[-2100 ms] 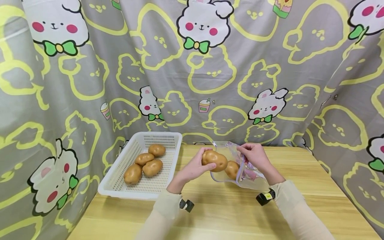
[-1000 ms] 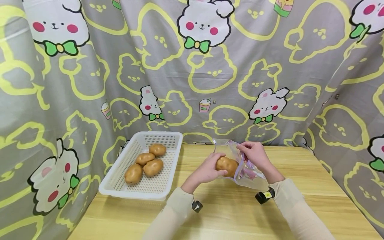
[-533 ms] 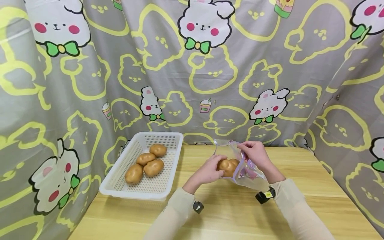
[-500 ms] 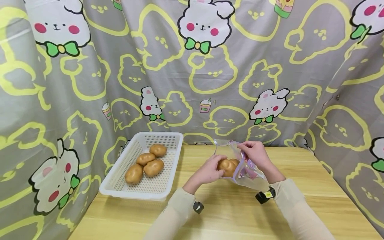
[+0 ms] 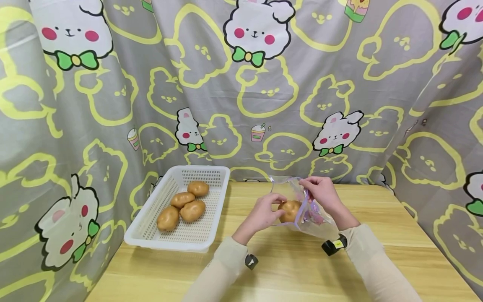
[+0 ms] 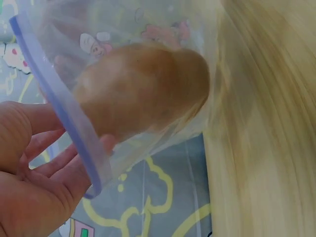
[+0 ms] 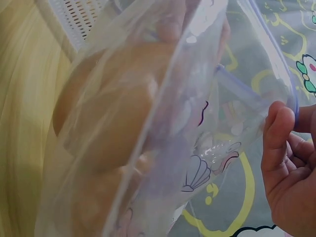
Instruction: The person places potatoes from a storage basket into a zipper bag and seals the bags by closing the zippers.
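A clear zip bag [image 5: 318, 226] with a purple-blue rim and pink print lies with its mouth toward the left. Inside it, a brown potato [image 5: 289, 211] shows at the mouth; the right wrist view shows a second potato [image 7: 98, 197] under the first potato [image 7: 108, 98], through the film. My left hand [image 5: 266, 212] reaches into the mouth, its fingers loosely spread behind the near potato's end. In the left wrist view, the left hand's fingertips [image 6: 107, 142] are right by the potato's end. My right hand [image 5: 322, 193] pinches the bag's rim between thumb and finger, holding it up.
A white perforated plastic basket [image 5: 130, 235] stands on the left, with several potatoes [image 5: 193, 211] in it. Everything sits on a light wooden table [image 5: 286, 272]. A grey curtain [image 5: 211, 100] with cartoon rabbits hangs round the back and sides.
My left hand has carried a potato rightward into the bag, the potato has slid deeper, and the fingers have loosened from it. The right hand has kept its pinch on the rim.
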`<state>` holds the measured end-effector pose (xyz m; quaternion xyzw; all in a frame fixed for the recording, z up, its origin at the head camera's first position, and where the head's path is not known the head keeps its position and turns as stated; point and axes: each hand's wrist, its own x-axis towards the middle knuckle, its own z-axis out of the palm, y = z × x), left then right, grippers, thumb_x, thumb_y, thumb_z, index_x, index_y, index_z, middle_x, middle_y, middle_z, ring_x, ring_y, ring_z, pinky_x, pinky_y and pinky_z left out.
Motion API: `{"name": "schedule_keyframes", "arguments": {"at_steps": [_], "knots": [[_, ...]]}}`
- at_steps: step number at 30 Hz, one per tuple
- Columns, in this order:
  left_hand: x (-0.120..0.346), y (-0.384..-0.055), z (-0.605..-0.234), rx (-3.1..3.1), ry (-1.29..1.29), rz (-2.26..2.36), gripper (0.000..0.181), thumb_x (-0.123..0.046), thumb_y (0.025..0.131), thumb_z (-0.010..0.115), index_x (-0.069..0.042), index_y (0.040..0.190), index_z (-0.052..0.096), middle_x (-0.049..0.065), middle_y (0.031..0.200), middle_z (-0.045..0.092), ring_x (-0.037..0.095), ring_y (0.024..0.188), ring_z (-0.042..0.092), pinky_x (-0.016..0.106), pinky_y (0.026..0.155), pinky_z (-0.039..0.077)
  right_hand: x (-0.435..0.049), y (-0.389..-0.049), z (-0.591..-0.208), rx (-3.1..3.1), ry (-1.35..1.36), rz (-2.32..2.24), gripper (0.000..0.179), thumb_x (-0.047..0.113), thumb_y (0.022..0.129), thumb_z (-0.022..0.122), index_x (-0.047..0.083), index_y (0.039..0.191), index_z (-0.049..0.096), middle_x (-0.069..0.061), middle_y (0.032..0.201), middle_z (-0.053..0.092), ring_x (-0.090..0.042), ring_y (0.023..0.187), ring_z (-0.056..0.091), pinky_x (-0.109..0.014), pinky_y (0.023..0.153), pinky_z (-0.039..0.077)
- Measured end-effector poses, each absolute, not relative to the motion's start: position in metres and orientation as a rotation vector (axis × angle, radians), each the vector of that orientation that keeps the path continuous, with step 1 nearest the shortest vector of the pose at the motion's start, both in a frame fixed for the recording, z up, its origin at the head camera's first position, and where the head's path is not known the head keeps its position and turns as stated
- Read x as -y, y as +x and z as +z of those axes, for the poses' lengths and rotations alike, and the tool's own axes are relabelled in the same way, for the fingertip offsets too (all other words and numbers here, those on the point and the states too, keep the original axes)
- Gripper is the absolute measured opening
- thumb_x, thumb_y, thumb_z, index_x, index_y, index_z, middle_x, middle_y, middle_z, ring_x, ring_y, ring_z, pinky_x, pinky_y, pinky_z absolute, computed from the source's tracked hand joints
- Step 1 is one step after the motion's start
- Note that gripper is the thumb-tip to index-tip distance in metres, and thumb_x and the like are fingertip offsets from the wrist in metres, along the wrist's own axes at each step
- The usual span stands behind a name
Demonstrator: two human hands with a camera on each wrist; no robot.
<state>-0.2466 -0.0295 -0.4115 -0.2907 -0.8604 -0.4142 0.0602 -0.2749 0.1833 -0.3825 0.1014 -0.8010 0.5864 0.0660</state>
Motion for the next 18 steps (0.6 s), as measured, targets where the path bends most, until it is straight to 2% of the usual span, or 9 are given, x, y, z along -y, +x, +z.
{"name": "schedule_keyframes", "arguments": {"at_steps": [5, 10, 18], "knots": [[0.038, -0.244, -0.406, 2.596, -0.86, -1.244, 0.029, -0.005, 0.085, 0.068, -0.005, 0.113, 0.064, 0.004, 0.114, 0.064, 0.016, 0.103, 0.062, 0.036, 0.092, 0.046, -0.183, -0.275, -0.383, 2.412, 0.307, 1.763, 0.036, 0.022, 0.093, 0.061, -0.014, 0.096, 0.065, -0.003, 0.058, 0.053, -0.009, 0.042, 0.048, -0.027, 0.044, 0.047], [0.052, -0.244, -0.401, 2.548, -0.879, -1.269, 0.026, -0.004, 0.085, 0.068, -0.004, 0.11, 0.065, 0.004, 0.111, 0.065, 0.018, 0.101, 0.062, 0.034, 0.09, 0.047, -0.183, -0.274, -0.382, 2.407, 0.304, 1.786, 0.035, 0.02, 0.094, 0.06, -0.015, 0.097, 0.064, -0.002, 0.057, 0.053, -0.009, 0.042, 0.047, -0.025, 0.043, 0.046], [0.09, -0.249, -0.385, 2.546, -0.839, -1.356, 0.028, -0.006, 0.088, 0.063, -0.001, 0.116, 0.061, 0.012, 0.115, 0.063, 0.025, 0.102, 0.062, 0.033, 0.081, 0.051, -0.183, -0.273, -0.38, 2.425, 0.306, 1.765, 0.034, 0.02, 0.094, 0.06, -0.013, 0.097, 0.065, -0.003, 0.057, 0.053, -0.01, 0.042, 0.048, -0.03, 0.045, 0.049]]}}
